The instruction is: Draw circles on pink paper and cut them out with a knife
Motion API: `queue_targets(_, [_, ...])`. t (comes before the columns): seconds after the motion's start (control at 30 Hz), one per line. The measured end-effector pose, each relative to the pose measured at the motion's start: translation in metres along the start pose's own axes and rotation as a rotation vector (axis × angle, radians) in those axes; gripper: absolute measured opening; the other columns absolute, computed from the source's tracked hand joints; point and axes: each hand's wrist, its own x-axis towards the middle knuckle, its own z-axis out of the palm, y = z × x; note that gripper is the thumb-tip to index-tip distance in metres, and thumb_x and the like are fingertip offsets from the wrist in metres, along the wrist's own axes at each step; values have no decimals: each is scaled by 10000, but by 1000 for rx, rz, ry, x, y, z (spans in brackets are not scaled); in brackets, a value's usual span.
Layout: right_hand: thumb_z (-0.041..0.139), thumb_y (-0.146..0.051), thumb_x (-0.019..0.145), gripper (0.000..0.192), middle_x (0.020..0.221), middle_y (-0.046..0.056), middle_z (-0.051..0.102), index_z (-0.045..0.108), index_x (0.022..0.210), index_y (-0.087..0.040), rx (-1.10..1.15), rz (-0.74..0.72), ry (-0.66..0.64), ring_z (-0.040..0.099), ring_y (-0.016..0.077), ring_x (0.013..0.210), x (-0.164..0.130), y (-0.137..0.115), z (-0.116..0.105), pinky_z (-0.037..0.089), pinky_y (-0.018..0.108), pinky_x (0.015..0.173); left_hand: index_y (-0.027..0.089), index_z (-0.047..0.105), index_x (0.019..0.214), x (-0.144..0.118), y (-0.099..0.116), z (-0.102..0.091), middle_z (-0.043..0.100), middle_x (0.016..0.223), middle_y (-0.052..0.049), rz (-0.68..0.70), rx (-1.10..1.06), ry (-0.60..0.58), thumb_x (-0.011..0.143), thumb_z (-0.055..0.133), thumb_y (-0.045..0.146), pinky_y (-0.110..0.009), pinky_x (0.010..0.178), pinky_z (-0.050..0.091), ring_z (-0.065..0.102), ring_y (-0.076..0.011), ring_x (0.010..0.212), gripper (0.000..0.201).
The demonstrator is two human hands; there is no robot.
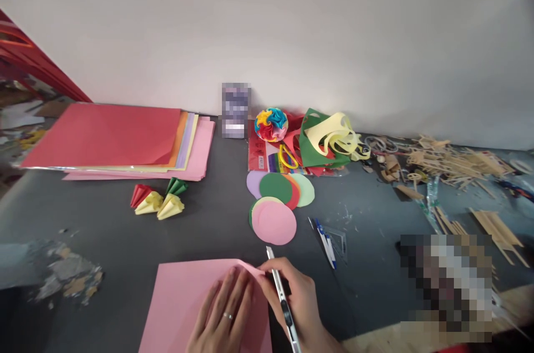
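A pink sheet of paper (179, 292) lies at the front of the dark table, its top right corner lifted a little. My left hand (225, 308), with a ring on one finger, rests flat on it, fingers stretched out. Closed at the sheet's right edge, my right hand (302, 300) pinches that raised corner between thumb and finger. The same hand holds a utility knife (284, 304), its tip pointing away from me. Beyond the hands are overlapping paper circles, a pink one (274, 222) on top. To their right lie pens (326, 244) and a clear set square (341, 244).
Coloured paper (104, 136) is stacked at the back left, with folded paper pieces (159, 202) in front. A multicoloured paper ball (271, 124) sits by cut scraps (317, 142). Thin wooden sticks (454, 158) cover the right. Torn scraps (69, 272) lie at left.
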Motion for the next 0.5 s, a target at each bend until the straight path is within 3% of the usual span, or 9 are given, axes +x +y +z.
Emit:
queue_targets(0.1, [657, -221, 921, 85, 707, 4, 746, 697, 949, -291, 5, 1, -26, 705, 111, 535, 1, -4, 0, 522, 150, 500, 260, 639, 1389, 1, -1, -2, 618, 1511, 13, 8, 5, -25, 909, 537, 558, -391, 1131, 469, 373, -201, 1546, 573])
queue_targets(0.17, [669, -243, 917, 62, 725, 9, 755, 703, 950, -283, -4, 13, -23, 708, 122, 547, 1, -6, 2, 537, 157, 505, 264, 629, 1400, 1, 0, -3, 621, 1507, 2, -1, 2, -34, 910, 530, 539, -401, 1253, 346, 284, -195, 1586, 571])
queue_targets(0.27, [690, -268, 913, 67, 749, 17, 775, 715, 972, -288, -15, 26, 44, 730, 137, 576, 2, -7, 3, 557, 162, 528, 268, 577, 1451, -4, 2, -5, 622, 1499, -25, -32, -43, -46, 915, 495, 483, -514, 1353, 81, 250, -226, 1600, 584])
queue_targets(0.3, [684, -259, 920, 97, 763, 21, 784, 718, 1003, -296, -4, 14, 52, 739, 136, 585, 3, -6, 3, 559, 154, 536, 264, 538, 1484, -7, 2, -6, 617, 1501, -33, -44, -61, -40, 915, 496, 454, -544, 1352, 64, 289, -244, 1587, 601])
queue_targets(0.43, [652, -200, 933, 221, 807, 36, 807, 723, 1111, -310, 22, -28, 36, 760, 139, 603, 8, -5, 0, 566, 139, 550, 241, 328, 1603, -15, -1, -11, 606, 1515, -41, -127, -95, -5, 923, 541, 334, -498, 1242, 391, 509, -278, 1460, 718])
queue_targets(0.5, [641, -179, 930, 232, 841, 42, 812, 734, 1109, -295, -1, -23, 37, 776, 160, 649, 12, -5, 0, 590, 165, 578, 249, 301, 1612, -13, -7, -17, 606, 1517, -22, -128, -64, -2, 923, 554, 301, -481, 1153, 483, 544, -290, 1429, 736])
